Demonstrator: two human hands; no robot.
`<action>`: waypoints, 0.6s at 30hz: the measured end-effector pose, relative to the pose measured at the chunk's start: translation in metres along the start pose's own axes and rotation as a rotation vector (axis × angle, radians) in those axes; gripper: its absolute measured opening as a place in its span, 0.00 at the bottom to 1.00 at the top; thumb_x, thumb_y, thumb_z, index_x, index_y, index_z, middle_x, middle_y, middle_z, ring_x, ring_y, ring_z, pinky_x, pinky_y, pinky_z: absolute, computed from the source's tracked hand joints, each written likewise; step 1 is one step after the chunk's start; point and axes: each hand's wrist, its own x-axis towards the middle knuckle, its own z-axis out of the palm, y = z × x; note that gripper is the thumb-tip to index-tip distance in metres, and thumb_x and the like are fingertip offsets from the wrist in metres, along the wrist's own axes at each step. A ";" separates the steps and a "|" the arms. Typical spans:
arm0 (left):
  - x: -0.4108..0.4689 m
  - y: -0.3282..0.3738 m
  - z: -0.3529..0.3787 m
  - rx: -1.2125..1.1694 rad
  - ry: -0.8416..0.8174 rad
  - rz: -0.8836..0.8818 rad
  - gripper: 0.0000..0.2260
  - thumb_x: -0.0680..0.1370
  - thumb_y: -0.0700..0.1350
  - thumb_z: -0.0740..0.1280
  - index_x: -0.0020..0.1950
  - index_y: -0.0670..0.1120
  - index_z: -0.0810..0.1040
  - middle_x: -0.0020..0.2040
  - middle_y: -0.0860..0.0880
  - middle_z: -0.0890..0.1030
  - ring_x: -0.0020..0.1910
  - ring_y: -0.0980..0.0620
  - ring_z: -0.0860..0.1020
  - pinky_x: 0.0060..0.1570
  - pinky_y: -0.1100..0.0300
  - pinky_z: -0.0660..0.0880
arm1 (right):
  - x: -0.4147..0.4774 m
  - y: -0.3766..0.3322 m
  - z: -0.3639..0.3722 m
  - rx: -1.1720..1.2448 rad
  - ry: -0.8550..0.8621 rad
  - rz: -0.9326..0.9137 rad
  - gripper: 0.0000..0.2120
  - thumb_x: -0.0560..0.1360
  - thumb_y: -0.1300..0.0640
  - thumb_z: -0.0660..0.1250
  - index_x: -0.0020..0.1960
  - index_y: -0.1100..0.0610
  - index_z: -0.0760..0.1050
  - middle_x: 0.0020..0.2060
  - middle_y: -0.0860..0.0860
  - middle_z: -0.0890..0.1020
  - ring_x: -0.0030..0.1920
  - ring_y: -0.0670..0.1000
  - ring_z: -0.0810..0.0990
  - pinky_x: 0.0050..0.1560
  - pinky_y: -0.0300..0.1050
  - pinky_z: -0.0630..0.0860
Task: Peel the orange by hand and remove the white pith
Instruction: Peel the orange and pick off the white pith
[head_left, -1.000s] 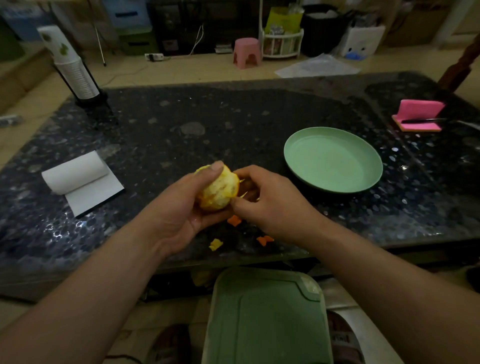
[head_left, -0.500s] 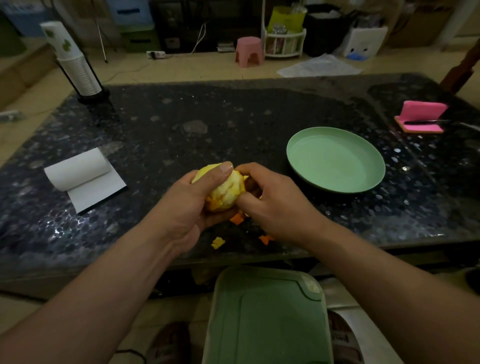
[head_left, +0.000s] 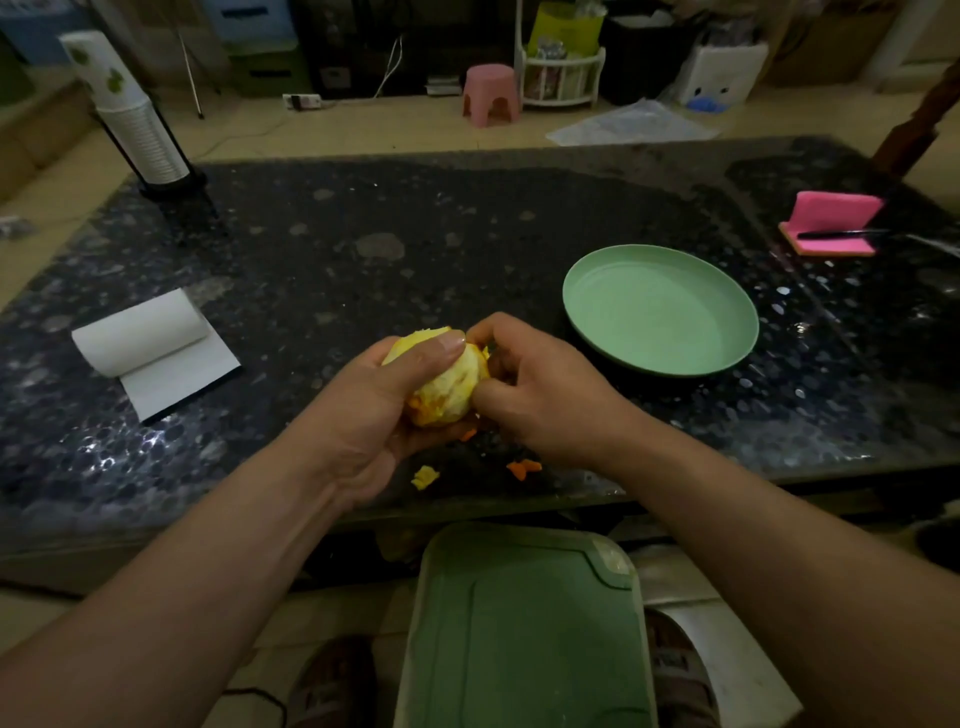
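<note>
Fingers (head_left: 435, 347) curl round the orange (head_left: 450, 388) from both sides.

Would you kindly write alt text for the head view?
Over a dark table, the left hand holds a mostly peeled orange while the right hand picks at it. Peel scraps lie beneath; a green plate sits right.
</note>
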 end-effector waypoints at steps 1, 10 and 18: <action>0.000 -0.001 0.000 0.001 0.003 0.003 0.32 0.72 0.53 0.78 0.72 0.40 0.76 0.56 0.42 0.84 0.48 0.48 0.86 0.43 0.54 0.83 | 0.001 0.001 0.000 -0.006 0.000 -0.001 0.11 0.78 0.56 0.71 0.58 0.47 0.76 0.39 0.50 0.85 0.35 0.43 0.82 0.37 0.47 0.79; -0.001 -0.001 -0.001 0.028 -0.018 0.001 0.32 0.72 0.52 0.76 0.72 0.39 0.75 0.55 0.42 0.84 0.47 0.48 0.86 0.41 0.55 0.83 | 0.006 0.002 -0.015 -0.018 -0.096 -0.054 0.11 0.78 0.58 0.70 0.60 0.49 0.77 0.35 0.45 0.82 0.34 0.42 0.79 0.36 0.44 0.77; -0.004 0.003 -0.002 0.023 -0.048 -0.012 0.29 0.75 0.49 0.77 0.72 0.38 0.75 0.51 0.43 0.85 0.43 0.50 0.86 0.38 0.55 0.84 | 0.009 0.003 -0.023 -0.038 -0.169 -0.075 0.13 0.79 0.62 0.70 0.61 0.50 0.77 0.35 0.44 0.81 0.34 0.40 0.77 0.35 0.36 0.74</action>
